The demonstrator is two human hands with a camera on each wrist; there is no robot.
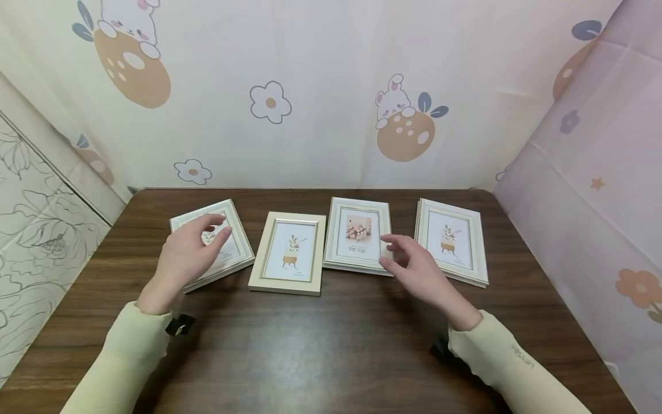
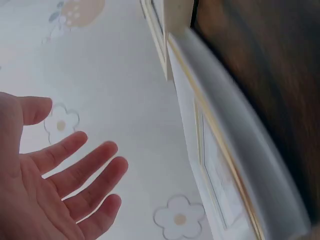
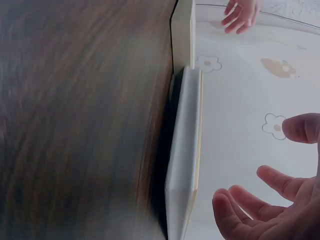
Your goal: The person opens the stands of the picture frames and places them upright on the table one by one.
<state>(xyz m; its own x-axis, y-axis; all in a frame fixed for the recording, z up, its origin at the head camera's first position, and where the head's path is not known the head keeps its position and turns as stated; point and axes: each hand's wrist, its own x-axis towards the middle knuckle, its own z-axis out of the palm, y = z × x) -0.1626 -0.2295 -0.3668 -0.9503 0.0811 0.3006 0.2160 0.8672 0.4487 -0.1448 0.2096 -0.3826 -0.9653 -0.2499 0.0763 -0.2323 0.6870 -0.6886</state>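
My left hand (image 1: 188,256) hovers over the leftmost white picture frame (image 1: 230,250), covering part of it. In the left wrist view its fingers are spread and loosely bent, apart from the frame's blurred pale edge (image 2: 240,120). Beside that frame lies a cream picture frame (image 1: 289,253) with a plant print. My right hand (image 1: 418,270) hangs above the right edge of a white picture frame (image 1: 358,237) with a pink flower print. Its relaxed fingers hold nothing, and the right wrist view shows a gap between them and the white frame's side (image 3: 182,150).
Another white picture frame (image 1: 451,244) with a plant print lies at the far right, tilted. All the frames lie face up in a row on a dark wooden table (image 1: 310,351). A patterned curtain (image 1: 320,138) hangs behind the table's back edge.
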